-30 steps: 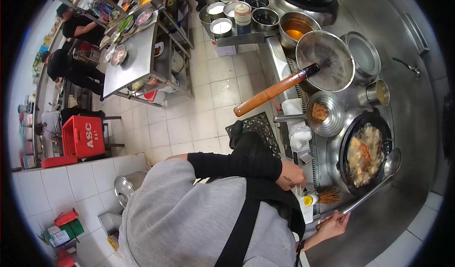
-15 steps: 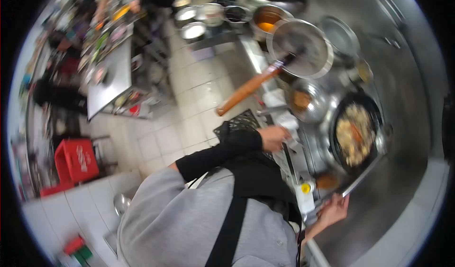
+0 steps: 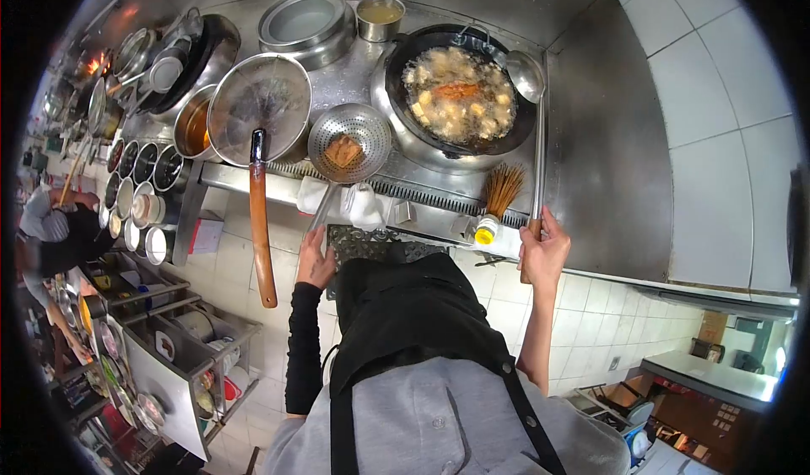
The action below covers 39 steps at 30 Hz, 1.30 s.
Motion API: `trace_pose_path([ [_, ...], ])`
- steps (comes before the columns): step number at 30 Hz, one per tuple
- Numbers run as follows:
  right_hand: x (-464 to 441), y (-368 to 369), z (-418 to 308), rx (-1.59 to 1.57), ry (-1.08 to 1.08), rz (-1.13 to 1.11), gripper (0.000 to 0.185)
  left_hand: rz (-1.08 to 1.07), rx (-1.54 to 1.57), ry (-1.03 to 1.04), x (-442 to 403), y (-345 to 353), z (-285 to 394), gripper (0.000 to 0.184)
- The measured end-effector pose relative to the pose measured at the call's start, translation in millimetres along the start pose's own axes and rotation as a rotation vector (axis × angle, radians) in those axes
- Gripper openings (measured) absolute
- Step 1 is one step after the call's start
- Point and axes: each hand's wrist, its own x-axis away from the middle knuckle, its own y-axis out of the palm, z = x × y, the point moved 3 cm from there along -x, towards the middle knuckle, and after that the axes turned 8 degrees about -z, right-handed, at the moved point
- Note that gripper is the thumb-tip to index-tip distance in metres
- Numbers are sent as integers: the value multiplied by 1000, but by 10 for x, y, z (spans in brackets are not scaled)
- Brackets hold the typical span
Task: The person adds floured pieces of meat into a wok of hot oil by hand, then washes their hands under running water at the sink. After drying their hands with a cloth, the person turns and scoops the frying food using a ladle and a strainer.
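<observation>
My right hand (image 3: 544, 243) is wrapped round the handle of a long ladle (image 3: 527, 76), whose bowl rests at the right rim of a black wok (image 3: 523, 125). Pale pieces and one reddish piece (image 3: 456, 91) bubble in the wok's oil. My left hand (image 3: 316, 258) is closed at the handle of a perforated strainer (image 3: 321, 129), which holds a brown fried piece (image 3: 343, 151). Left of it, a wide mesh strainer (image 3: 232, 108) with a wooden handle lies over a pot.
A bamboo brush (image 3: 504, 190) stands near a yellow-capped bottle (image 3: 484, 234) on the counter edge. White cloths (image 3: 365, 205) lie by the perforated strainer. Sauce pots (image 3: 145, 163) stand at the left. A person (image 3: 72, 230) is at the far left.
The view has swung round to face the stove. My left hand has moved from near my waist to the perforated strainer's handle and closed on it. My right hand still holds the ladle.
</observation>
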Motion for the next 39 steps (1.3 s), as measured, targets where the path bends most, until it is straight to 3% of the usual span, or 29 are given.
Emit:
trace_pose_path([
  [8, -60, 26, 6, 49, 19, 27, 59, -24, 14, 99, -81, -63, 313, 49],
  [10, -229, 27, 172, 132, -71, 55, 59, -87, 50, 116, -59, -34, 380, 48],
  [11, -295, 42, 145, 174, -115, 71, 59, -56, 178, 114, -27, -53, 527, 37],
  [15, -477, 58, 36, 196, 7, 49, 55, -299, 219, 99, 104, 70, 503, 26],
  [18, -587, 64, 79, 203, -10, 62, 52, -448, 376, -115, 232, 402, 153, 24],
  [22, -651, 106, 143, 113, 40, -20, 36, -481, 230, -228, 457, 755, -115, 17],
  [23, -667, 133, 209, 48, 64, -68, 30, -455, 241, -277, 523, 971, -421, 16],
  [26, -615, 163, 180, -245, 168, -134, 15, -288, 652, -376, 623, 1319, -1016, 19],
  [30, -527, 105, 11, -609, 258, -112, 8, -230, 619, -456, 670, 1559, -1583, 24],
  [36, -578, 46, -156, -542, 210, -181, 7, -263, 636, -611, 828, 1767, -2008, 34],
  [39, -625, 51, -59, -240, 123, -133, 3, -261, 689, -718, 878, 1721, -1990, 35],
])
